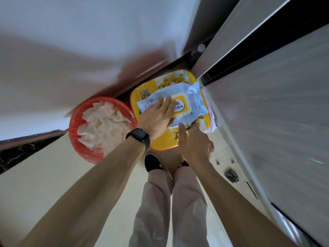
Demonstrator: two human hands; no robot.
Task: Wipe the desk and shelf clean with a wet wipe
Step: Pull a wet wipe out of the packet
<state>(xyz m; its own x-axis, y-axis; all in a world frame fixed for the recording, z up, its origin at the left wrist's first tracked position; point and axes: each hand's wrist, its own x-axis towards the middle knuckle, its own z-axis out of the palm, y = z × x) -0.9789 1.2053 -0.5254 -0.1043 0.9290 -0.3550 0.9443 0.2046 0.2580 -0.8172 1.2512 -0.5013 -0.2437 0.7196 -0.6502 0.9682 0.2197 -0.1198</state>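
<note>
A light-blue wet wipe pack (195,101) with a yellow flip lid (184,106) lies on a yellow flower-printed tin (160,144) on the floor. My left hand (156,118), with a black watch on its wrist, lies flat on the left half of the pack and presses it down. At the pack's near edge is my right hand (194,145), its index finger stretched out to touch that edge and its other fingers curled. Whether it grips anything is hidden. No loose wipe shows in either hand.
A red basket (78,139) full of crumpled white wipes stands left of the tin. Grey furniture panels (276,122) with dark gaps rise along the right. A white wall (89,41) is at the top left. My legs and a black shoe (152,162) stand on pale floor tiles.
</note>
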